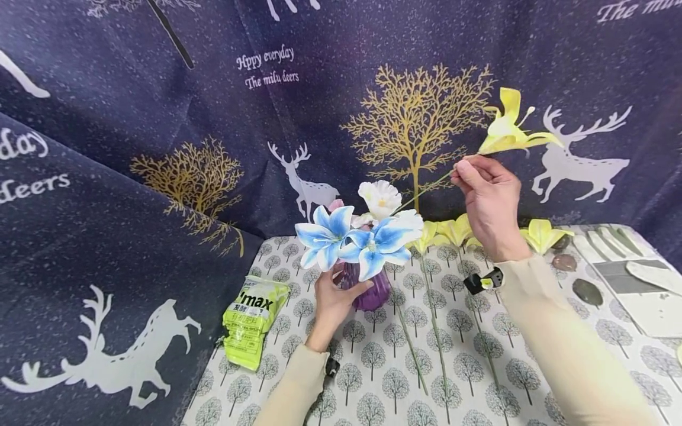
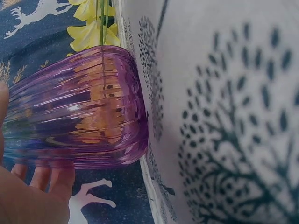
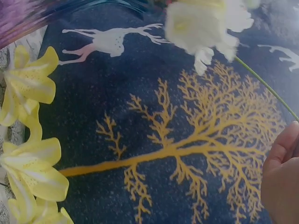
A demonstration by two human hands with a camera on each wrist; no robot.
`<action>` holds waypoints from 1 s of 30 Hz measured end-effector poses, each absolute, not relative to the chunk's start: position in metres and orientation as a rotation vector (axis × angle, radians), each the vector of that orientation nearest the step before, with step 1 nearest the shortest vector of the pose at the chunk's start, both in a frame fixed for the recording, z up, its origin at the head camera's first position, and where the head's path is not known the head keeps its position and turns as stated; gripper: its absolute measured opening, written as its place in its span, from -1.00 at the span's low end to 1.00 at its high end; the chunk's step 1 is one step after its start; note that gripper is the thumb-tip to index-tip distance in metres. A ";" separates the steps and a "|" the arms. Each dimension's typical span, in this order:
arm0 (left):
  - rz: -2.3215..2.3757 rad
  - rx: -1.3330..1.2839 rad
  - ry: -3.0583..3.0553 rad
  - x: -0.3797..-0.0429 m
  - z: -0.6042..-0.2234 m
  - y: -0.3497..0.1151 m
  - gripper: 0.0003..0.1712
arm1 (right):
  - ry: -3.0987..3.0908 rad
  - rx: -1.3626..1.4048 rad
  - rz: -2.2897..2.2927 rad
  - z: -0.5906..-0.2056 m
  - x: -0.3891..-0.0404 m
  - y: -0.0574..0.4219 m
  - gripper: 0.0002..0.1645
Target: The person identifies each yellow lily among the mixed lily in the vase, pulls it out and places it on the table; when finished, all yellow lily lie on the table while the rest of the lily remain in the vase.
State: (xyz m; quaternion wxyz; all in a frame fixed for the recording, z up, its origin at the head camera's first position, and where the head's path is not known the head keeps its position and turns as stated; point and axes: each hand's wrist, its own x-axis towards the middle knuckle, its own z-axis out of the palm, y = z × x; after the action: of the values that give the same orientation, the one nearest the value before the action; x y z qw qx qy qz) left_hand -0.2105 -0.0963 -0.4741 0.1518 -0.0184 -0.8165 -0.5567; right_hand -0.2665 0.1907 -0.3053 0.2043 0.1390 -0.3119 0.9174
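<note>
A ribbed purple glass vase [image 1: 373, 291] stands on the tree-print cloth, holding two blue-and-white lilies [image 1: 322, 236], a white flower [image 1: 379, 199] and a partly hidden pink one. My left hand [image 1: 337, 297] grips the vase from its left side; in the left wrist view, fingers [image 2: 60, 179] wrap the clear purple glass [image 2: 88, 107]. Raised at upper right, my right hand [image 1: 492, 198] pinches a yellow lily [image 1: 503, 133] by its green stem, just below the bloom. That stem slants down behind the white flower, where its lower end is hidden. The right wrist view shows the stem [image 3: 267, 86] meeting my fingertips.
Several yellow lilies [image 1: 542, 235] lie along the back of the table, their stems [image 1: 438, 337] pointing toward me. A lime-green bag [image 1: 256, 322] sits at left. Stones [image 1: 588, 291] and a grey-and-white patterned sheet [image 1: 650, 302] are at right. A dark blue deer-print cloth [image 1: 213, 118] hangs behind.
</note>
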 end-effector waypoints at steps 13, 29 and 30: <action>-1.609 -0.053 -2.330 -0.210 -0.475 -0.095 0.05 | -0.615 0.337 2.551 -0.305 -0.253 0.230 -0.89; -1.630 -0.056 -2.317 -0.213 -0.477 -0.095 -0.02 | -0.380 0.267 2.391 -0.295 -0.213 0.298 -0.89; -1.630 -0.055 -2.316 -0.213 -0.477 -0.095 -0.02 | -0.370 0.267 2.382 -0.294 -0.210 0.303 -0.88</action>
State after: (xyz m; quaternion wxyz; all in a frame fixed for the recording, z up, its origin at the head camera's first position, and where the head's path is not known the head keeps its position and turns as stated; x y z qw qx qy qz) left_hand -0.2131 -0.0949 -0.4768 0.1537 -0.0192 -0.8078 -0.5687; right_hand -0.2099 0.3031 -0.2940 0.3506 0.1030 -0.1430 0.9198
